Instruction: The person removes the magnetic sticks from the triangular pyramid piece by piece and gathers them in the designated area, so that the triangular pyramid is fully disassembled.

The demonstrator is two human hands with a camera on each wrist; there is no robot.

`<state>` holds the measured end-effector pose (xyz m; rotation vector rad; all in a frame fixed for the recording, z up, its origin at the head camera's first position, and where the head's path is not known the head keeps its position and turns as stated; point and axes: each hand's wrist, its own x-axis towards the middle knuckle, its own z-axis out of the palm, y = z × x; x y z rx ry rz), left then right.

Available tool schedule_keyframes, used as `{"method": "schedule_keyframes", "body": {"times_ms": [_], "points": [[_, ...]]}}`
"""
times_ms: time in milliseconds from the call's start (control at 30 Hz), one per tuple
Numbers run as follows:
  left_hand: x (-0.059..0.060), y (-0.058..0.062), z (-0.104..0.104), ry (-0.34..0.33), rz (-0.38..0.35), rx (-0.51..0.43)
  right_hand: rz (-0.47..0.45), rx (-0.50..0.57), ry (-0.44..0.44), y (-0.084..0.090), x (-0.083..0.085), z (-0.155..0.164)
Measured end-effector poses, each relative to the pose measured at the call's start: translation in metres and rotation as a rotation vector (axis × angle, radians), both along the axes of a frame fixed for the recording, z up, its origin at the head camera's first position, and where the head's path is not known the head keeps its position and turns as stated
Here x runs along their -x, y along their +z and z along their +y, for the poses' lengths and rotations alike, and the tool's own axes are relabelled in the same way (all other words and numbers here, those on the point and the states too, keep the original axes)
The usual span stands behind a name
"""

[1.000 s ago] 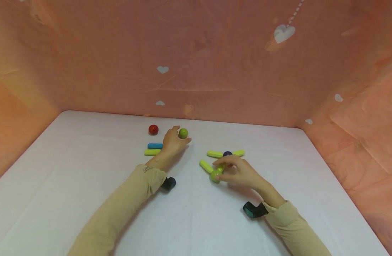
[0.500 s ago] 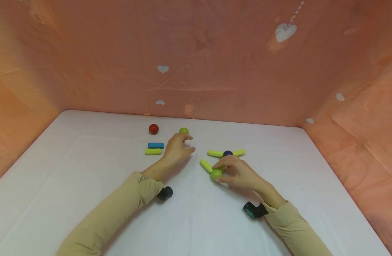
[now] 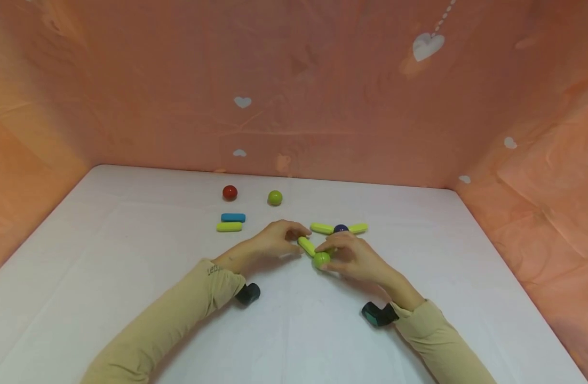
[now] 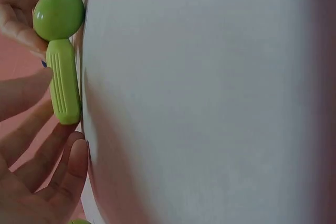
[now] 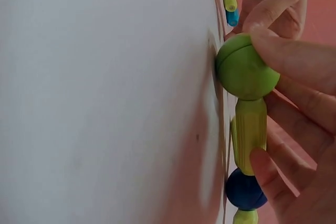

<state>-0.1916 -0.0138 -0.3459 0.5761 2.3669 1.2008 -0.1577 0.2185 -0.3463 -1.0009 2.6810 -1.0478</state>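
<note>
My right hand (image 3: 354, 256) holds a green ball (image 3: 321, 260) with thumb and fingers; in the right wrist view a ribbed yellow-green stick (image 5: 250, 132) runs from it to a dark blue ball (image 5: 245, 190). From the same green ball, another yellow-green stick (image 4: 64, 85) points toward my left hand (image 3: 277, 240). The left fingers and thumb stand apart around that stick's free end, the thumb tip right at its side. Beyond my right fingers, the dark blue ball has two more yellow-green sticks (image 3: 322, 228) spread to either side.
Toward the back left lie a red ball (image 3: 230, 192) and a loose green ball (image 3: 275, 198). A blue stick (image 3: 233, 217) and a yellow-green stick (image 3: 229, 227) lie side by side, left of my left hand. Orange cloth (image 3: 323, 96) hangs behind the white table (image 3: 145, 229).
My left hand has come back from beside the loose green ball, moving right and nearer to the stick on the held ball. The right hand keeps its hold, almost in place.
</note>
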Motion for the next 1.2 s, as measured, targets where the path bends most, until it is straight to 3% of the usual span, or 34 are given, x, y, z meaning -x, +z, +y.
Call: {"method": "schedule_keyframes", "body": {"times_ms": [367,533,833,1033,1200], "points": [[-0.001,0.0,-0.003,0.058,0.004,0.064,-0.012,0.066,0.006,-0.002,0.006,-0.008],[-0.002,0.0,-0.005,0.097,-0.04,0.075,0.008,0.074,-0.024,-0.003,0.006,-0.01],[-0.006,0.001,-0.008,0.122,-0.037,0.092,0.015,-0.002,-0.15,-0.002,0.008,-0.013],[-0.007,0.001,-0.011,0.129,-0.031,0.072,0.045,-0.073,-0.164,0.001,0.006,-0.017],[-0.007,0.001,-0.012,0.129,-0.045,0.074,0.045,-0.072,-0.157,-0.001,0.004,-0.018]]}}
